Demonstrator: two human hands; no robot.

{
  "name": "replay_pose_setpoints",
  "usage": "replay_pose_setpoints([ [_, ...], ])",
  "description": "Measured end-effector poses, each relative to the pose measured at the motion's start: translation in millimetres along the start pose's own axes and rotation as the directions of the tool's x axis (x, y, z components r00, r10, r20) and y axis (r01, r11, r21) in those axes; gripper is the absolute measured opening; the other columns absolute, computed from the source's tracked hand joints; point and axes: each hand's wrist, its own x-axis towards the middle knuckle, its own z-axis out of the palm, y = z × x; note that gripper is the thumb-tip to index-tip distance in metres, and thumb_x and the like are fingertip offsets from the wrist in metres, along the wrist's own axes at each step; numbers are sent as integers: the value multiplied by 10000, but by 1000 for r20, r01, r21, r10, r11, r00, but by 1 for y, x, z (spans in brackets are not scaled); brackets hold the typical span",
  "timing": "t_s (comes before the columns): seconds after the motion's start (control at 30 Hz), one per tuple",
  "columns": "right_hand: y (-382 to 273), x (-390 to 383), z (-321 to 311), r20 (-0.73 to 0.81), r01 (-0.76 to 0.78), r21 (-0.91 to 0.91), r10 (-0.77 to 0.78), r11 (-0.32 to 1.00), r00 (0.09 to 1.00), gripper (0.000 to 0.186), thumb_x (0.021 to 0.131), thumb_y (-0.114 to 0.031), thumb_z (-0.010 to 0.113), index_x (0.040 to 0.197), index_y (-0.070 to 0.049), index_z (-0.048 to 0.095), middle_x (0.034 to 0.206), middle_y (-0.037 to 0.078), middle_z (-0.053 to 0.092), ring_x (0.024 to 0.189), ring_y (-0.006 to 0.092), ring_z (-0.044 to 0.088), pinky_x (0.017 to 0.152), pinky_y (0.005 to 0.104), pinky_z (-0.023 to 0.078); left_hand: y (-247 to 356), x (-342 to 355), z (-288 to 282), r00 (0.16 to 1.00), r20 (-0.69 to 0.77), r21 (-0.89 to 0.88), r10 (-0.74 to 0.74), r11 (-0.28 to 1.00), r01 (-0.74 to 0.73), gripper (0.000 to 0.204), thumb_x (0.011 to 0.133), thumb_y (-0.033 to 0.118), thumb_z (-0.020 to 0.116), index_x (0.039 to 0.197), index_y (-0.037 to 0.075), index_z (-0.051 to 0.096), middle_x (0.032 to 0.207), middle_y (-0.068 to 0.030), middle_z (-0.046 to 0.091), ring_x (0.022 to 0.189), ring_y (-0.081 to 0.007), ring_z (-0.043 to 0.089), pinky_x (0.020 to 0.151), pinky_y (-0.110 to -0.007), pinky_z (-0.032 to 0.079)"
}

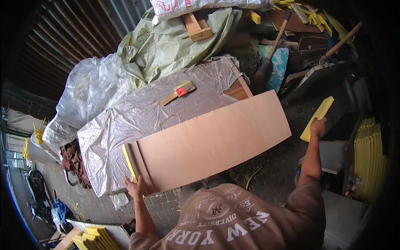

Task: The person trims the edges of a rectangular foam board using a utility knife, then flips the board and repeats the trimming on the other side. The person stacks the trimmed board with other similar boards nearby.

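A long pale plywood panel [214,135] lies across a bench wrapped in wrinkled plastic [98,146], with narrow wooden strips [139,166] and a yellow foam strip [130,160] at its left end. My left hand [134,186] grips the lower end of that yellow strip, beside the panel's corner. Off the panel's right end, my right hand [317,127] holds a yellow foam block [318,112]. A flat tool with a wooden handle and a red patch [183,89] rests on the plastic above the panel.
Green sheeting [154,46], clear plastic [85,87] and a wooden frame [196,27] are heaped at the back. A broom [273,50] and scrap boards stand right of them. Yellow foam stacks [368,158] sit at right and lower left [98,239]. A motorcycle [37,187] is at far left.
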Motion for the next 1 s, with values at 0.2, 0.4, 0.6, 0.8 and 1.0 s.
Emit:
replay_pose_setpoints([
  [0.2,-121,-328,48,503,516,159,-519,842,691,223,903,-208,623,1087,-91,575,992,181,710,889,402,695,778,531,544,-22,-13,21,968,158,-371,195,920,-125,653,754,420,848,1147,-37,598,1035,-223,691,961,-364,676,852,-451,517],
  [0.4,-172,-629,-69,139,32,985,-677,167,-723,322,887,-234,659,1163,-91,572,1097,171,687,1014,311,682,899,457,534,-54,2,23,912,236,-474,336,859,-194,594,829,342,817,1240,-6,565,1047,-122,677,942,-286,658,848,-402,532],
  [0.6,-245,-393,62,471,485,371,-611,792,636,342,903,-297,644,1167,-96,562,1032,191,717,939,419,696,793,535,547,-29,-4,12,832,455,-672,316,735,89,431,894,158,761,1242,-1,562,1076,-49,666,963,-130,626,827,-311,527],
  [0.8,-259,-483,-30,-174,727,591,-825,349,538,424,908,-145,625,1311,-111,498,1044,219,697,813,416,696,680,504,555,-93,-11,39,805,578,-798,134,299,524,526,1079,430,376,1364,22,545,1205,-72,654,1082,-189,609,948,-341,468],
  [1.0,-142,-657,-122,77,78,996,7,40,-997,494,846,-48,601,1341,-40,597,1247,135,689,1095,254,651,972,366,495,-126,-36,54,659,752,-659,24,9,752,620,1058,562,331,1407,78,501,1337,-103,615,1170,-246,601,993,-430,451],
])
